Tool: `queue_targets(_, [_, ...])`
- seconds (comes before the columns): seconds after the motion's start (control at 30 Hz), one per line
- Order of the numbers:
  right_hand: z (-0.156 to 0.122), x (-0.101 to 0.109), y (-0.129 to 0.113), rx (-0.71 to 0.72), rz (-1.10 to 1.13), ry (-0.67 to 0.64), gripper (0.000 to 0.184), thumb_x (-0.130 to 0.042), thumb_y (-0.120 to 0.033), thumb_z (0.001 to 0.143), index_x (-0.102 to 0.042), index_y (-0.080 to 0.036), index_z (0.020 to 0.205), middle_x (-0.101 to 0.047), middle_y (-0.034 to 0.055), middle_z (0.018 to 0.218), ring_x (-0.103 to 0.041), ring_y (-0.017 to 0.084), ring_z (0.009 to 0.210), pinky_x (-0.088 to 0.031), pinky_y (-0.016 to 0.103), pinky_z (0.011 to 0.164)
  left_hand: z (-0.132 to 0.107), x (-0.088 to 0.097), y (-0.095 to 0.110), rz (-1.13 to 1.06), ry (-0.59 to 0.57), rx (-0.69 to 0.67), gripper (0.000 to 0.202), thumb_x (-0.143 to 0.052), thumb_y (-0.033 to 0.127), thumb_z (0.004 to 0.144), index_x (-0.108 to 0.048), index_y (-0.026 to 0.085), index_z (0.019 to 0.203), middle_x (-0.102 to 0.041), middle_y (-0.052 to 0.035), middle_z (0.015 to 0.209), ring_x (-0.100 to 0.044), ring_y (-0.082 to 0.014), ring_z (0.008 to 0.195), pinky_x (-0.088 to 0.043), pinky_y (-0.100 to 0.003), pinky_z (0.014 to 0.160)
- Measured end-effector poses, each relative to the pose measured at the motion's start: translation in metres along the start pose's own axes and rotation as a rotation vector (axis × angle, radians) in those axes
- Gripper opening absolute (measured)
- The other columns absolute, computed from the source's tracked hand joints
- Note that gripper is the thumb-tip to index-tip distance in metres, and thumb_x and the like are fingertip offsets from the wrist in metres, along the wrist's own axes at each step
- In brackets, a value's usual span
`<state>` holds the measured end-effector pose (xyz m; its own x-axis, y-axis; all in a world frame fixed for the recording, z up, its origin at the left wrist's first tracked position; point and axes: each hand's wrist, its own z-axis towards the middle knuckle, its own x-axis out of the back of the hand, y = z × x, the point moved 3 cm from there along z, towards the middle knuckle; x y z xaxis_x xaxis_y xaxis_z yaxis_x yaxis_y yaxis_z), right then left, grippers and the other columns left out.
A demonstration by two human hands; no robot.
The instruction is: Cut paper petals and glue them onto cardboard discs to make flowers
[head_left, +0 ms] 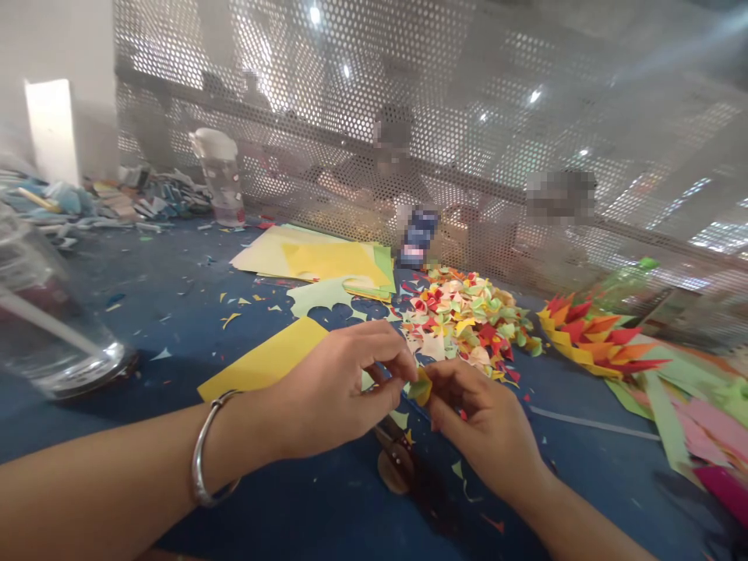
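Note:
My left hand [333,389], with a silver bangle [204,452] on the wrist, and my right hand [479,421] meet over the blue table [175,312]. Both pinch one small yellow paper piece [421,387] between their fingertips. Just beyond them lies a heap of small folded paper pieces [467,319] in red, green, yellow and pink. A yellow paper sheet [262,360] lies under my left hand. Scissors [397,460] rest on the table below my hands, partly hidden.
A stack of yellow and green sheets [321,261] lies farther back. A red-orange-yellow spiked paper ring [596,339] and green and pink strips [689,405] are at the right. A glass jar [47,319] stands left, a plastic bottle [225,179] behind. A perforated metal screen [467,117] closes the back.

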<state>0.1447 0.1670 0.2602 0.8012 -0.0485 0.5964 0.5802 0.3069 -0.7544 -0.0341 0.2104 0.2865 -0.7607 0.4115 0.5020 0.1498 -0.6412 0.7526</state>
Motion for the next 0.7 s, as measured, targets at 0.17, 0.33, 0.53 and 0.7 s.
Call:
queue_targets(0.17, [-0.0001, -0.0001, 0.0009, 0.002, 0.005, 0.011, 0.009, -0.056, -0.023, 0.087, -0.062, -0.02, 0.093, -0.057, -0.0033, 0.064, -0.053, 0.012, 0.053, -0.043, 0.023, 0.053, -0.0008, -0.0014, -0.0009, 0.041, 0.001, -0.037, 0.022, -0.054, 0.001, 0.078, -0.066, 0.016, 0.087, -0.065, -0.0021, 0.091, -0.062, -0.0108, 0.083, -0.05, -0.02, 0.075])
queue_targets(0.33, [-0.0008, 0.0003, 0.0022, -0.004, 0.007, 0.007, 0.01, -0.055, -0.023, 0.087, -0.062, -0.02, 0.094, -0.057, -0.0026, 0.065, -0.053, 0.013, 0.055, -0.043, 0.024, 0.054, 0.0002, -0.003, -0.0034, 0.041, -0.024, -0.012, 0.022, -0.054, 0.003, 0.079, -0.067, 0.017, 0.089, -0.065, -0.0023, 0.092, -0.062, -0.0114, 0.081, -0.051, -0.021, 0.075])
queue_targets(0.53, [0.0, -0.0002, 0.0005, -0.007, 0.021, 0.012, 0.009, -0.056, -0.022, 0.086, -0.062, -0.02, 0.093, -0.057, -0.0026, 0.065, -0.053, 0.013, 0.055, -0.043, 0.024, 0.053, 0.0007, -0.0028, -0.004, 0.055, -0.026, 0.003, 0.022, -0.055, 0.003, 0.079, -0.067, 0.018, 0.09, -0.065, -0.0023, 0.092, -0.063, -0.0117, 0.08, -0.051, -0.022, 0.075])
queue_targets(0.7, [0.001, 0.0002, 0.0004, 0.002, 0.003, 0.001, 0.01, -0.055, -0.02, 0.085, -0.062, -0.02, 0.093, -0.056, -0.0037, 0.063, -0.053, 0.013, 0.054, -0.043, 0.024, 0.053, 0.001, -0.0031, -0.0058, 0.07, -0.038, 0.02, 0.022, -0.055, 0.004, 0.078, -0.067, 0.018, 0.09, -0.065, -0.0024, 0.092, -0.062, -0.0119, 0.079, -0.051, -0.022, 0.074])
